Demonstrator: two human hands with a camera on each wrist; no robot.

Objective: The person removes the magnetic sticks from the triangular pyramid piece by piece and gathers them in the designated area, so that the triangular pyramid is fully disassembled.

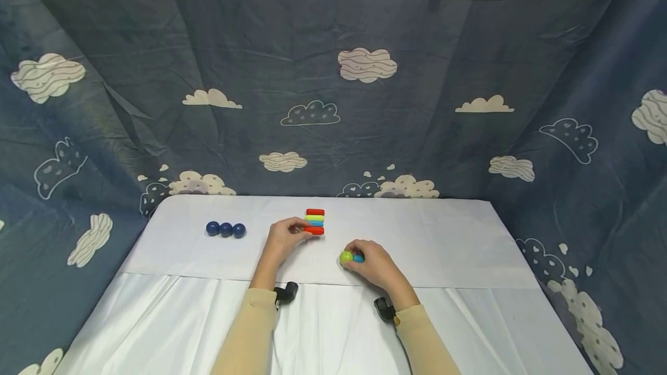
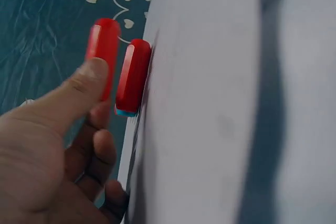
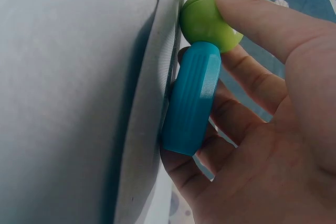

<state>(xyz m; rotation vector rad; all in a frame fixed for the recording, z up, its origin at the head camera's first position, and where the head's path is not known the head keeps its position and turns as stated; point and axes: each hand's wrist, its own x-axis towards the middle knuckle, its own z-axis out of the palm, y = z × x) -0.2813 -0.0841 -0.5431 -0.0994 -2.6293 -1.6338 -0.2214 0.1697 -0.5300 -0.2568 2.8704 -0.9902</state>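
Note:
Between thumb and fingers, my left hand (image 1: 283, 239) pinches a red stick (image 2: 104, 38). Another red stick (image 2: 133, 74) lies just past it, with a bit of blue showing at its lower end. From the head view, a red, a yellow-green (image 1: 315, 217) and a blue stick (image 1: 316, 223) lie in a row beyond the held one. My right hand (image 1: 372, 262), nearer the front, grips a green ball (image 3: 207, 22) with the thumb on it. A blue stick (image 3: 192, 98) meets the ball end-on and lies along the curled fingers.
Three dark blue balls (image 1: 226, 229) sit side by side on the left of the white-covered table (image 1: 417, 230). A dark curtain with a cloud print (image 1: 312, 74) hangs behind the table and along its sides. A crosswise fold in the cloth runs in front of the hands.

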